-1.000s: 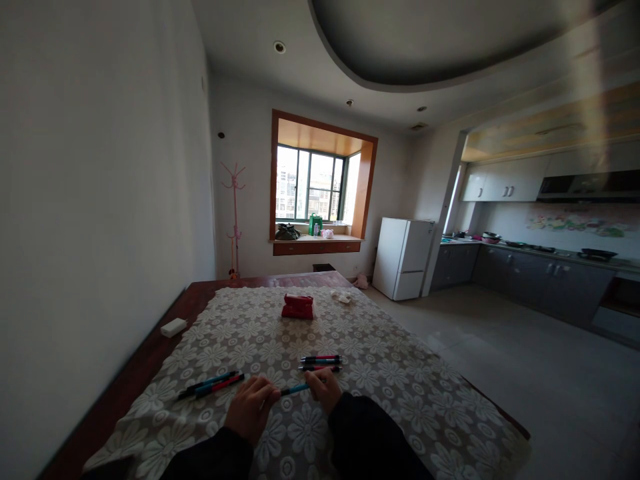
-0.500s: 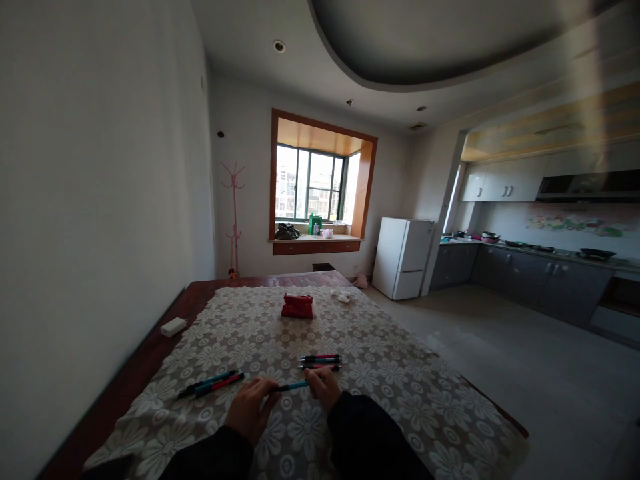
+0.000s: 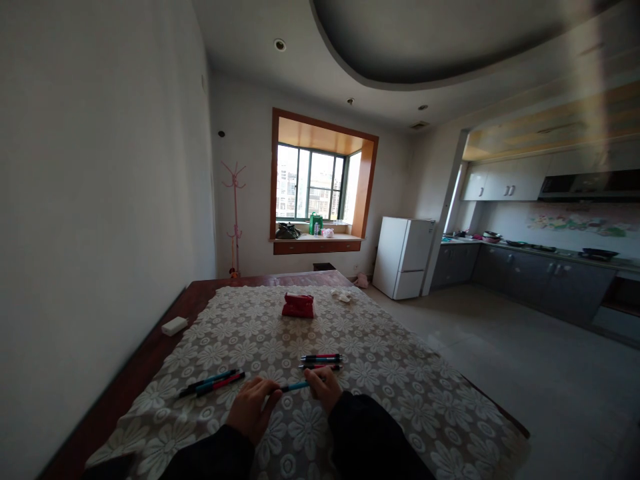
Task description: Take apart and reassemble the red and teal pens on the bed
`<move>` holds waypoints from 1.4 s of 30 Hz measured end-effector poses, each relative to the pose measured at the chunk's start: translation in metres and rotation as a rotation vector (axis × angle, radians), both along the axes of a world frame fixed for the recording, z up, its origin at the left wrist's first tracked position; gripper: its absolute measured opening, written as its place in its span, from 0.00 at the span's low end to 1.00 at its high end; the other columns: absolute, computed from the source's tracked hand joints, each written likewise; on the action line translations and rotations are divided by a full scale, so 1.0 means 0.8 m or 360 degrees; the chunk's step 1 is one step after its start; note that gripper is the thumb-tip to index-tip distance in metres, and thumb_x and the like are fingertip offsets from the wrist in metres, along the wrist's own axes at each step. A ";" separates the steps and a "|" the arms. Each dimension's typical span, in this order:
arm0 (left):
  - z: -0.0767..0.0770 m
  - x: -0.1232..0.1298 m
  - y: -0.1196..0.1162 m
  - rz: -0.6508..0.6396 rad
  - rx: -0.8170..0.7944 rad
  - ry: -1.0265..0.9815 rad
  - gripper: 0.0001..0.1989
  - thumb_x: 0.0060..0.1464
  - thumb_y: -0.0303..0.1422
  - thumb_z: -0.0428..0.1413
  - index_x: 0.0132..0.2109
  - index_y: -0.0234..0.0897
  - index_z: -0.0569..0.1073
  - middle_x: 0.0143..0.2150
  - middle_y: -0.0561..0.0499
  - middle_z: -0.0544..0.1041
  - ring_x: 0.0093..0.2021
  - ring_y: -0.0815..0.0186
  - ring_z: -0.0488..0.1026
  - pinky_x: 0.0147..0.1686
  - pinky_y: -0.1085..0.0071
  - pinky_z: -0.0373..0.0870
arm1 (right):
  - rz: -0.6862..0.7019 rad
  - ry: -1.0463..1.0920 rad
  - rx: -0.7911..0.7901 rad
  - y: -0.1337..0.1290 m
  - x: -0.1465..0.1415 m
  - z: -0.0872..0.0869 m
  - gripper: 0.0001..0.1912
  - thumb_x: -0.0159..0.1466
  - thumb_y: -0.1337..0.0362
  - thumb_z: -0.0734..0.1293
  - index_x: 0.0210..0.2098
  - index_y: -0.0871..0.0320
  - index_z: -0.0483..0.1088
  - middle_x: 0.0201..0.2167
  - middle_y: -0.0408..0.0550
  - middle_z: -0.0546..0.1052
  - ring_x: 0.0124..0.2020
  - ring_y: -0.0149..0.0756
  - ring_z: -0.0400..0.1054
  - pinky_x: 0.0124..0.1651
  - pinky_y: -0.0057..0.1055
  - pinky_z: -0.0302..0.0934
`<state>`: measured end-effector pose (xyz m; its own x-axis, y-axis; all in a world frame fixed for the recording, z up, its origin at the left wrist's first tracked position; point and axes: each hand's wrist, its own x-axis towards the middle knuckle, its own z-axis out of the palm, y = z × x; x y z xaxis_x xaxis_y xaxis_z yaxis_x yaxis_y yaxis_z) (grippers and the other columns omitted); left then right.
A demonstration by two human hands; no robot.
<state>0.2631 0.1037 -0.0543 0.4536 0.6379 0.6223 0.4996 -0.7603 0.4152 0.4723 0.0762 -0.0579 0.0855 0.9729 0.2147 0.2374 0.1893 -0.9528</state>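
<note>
In the head view, a blue pen (image 3: pixel 296 385) is held over the cloth (image 3: pixel 385 380), its left end pinched by the left hand (image 3: pixel 254 403), its right by the right hand (image 3: pixel 325 389), presumably for steadiness. Left-side pens (image 3: pixel 220 383) and right-side pens (image 3: pixel 321 358) are laid apart, seemingly as groups. Room is left toward the red pouch (image 3: pixel 298 307); the worktop (image 3: pixel 131 377) is edged by a wall (image 3: pixel 100 200).

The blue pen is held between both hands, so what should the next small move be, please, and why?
Perhaps lay the blue pen down beside the pens just beyond the right hand: it is roughly parallel to them and close by, and with the left hand also on it, it could likely be set down steadily.
</note>
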 end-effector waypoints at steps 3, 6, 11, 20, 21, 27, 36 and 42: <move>0.000 0.001 -0.001 0.0041 -0.0014 -0.0030 0.10 0.56 0.42 0.51 0.39 0.42 0.71 0.31 0.51 0.75 0.34 0.64 0.73 0.36 0.67 0.69 | 0.0008 0.0005 0.0002 0.002 0.001 -0.007 0.33 0.55 0.34 0.57 0.12 0.57 0.54 0.09 0.37 0.53 0.13 0.24 0.46 0.18 0.25 0.39; -0.001 0.000 0.000 0.0051 -0.0020 0.0009 0.09 0.55 0.41 0.53 0.35 0.42 0.70 0.30 0.52 0.74 0.32 0.64 0.72 0.34 0.68 0.68 | 0.0005 -0.0031 0.0031 0.003 0.001 -0.012 0.33 0.56 0.35 0.57 0.13 0.58 0.55 0.09 0.37 0.54 0.13 0.24 0.47 0.19 0.25 0.40; 0.000 0.000 -0.001 0.0044 -0.0021 0.0032 0.12 0.59 0.40 0.47 0.34 0.44 0.72 0.31 0.52 0.75 0.32 0.65 0.72 0.35 0.69 0.67 | 0.0028 -0.0043 0.0060 0.002 0.000 -0.009 0.32 0.57 0.37 0.57 0.13 0.58 0.55 0.10 0.37 0.55 0.14 0.24 0.48 0.19 0.25 0.41; 0.001 -0.001 -0.001 0.0031 -0.0025 0.0059 0.10 0.58 0.39 0.49 0.34 0.43 0.72 0.30 0.53 0.75 0.32 0.65 0.73 0.35 0.69 0.67 | 0.0126 -0.0025 0.0043 -0.002 -0.001 -0.002 0.31 0.58 0.38 0.58 0.14 0.58 0.54 0.10 0.37 0.54 0.14 0.24 0.47 0.18 0.25 0.40; 0.002 -0.001 -0.002 0.0027 -0.0017 0.0059 0.11 0.59 0.39 0.48 0.34 0.44 0.72 0.30 0.53 0.75 0.32 0.65 0.73 0.35 0.69 0.66 | 0.0133 -0.0032 0.0042 -0.003 -0.002 0.000 0.31 0.58 0.38 0.57 0.14 0.58 0.54 0.10 0.37 0.54 0.14 0.24 0.47 0.18 0.25 0.40; 0.005 0.001 -0.005 0.0073 -0.0094 0.0088 0.08 0.54 0.41 0.53 0.36 0.42 0.70 0.29 0.54 0.75 0.32 0.65 0.72 0.36 0.68 0.65 | 0.0182 -0.0171 0.0023 -0.008 -0.006 0.013 0.32 0.58 0.37 0.57 0.14 0.59 0.57 0.10 0.37 0.55 0.14 0.24 0.49 0.19 0.25 0.41; 0.012 0.001 -0.008 0.0053 -0.0111 0.0152 0.15 0.60 0.40 0.44 0.32 0.42 0.72 0.28 0.52 0.74 0.32 0.66 0.71 0.36 0.70 0.64 | 0.0193 -0.0188 0.0025 -0.009 -0.004 0.013 0.30 0.58 0.39 0.60 0.17 0.58 0.58 0.12 0.37 0.56 0.15 0.24 0.50 0.19 0.24 0.43; 0.009 0.001 -0.007 0.0037 -0.0154 0.0176 0.07 0.57 0.37 0.50 0.35 0.43 0.72 0.32 0.53 0.76 0.35 0.65 0.73 0.38 0.69 0.65 | 0.0223 -0.0214 0.0065 -0.003 -0.001 0.004 0.27 0.58 0.42 0.62 0.19 0.60 0.61 0.14 0.38 0.62 0.17 0.25 0.54 0.23 0.24 0.49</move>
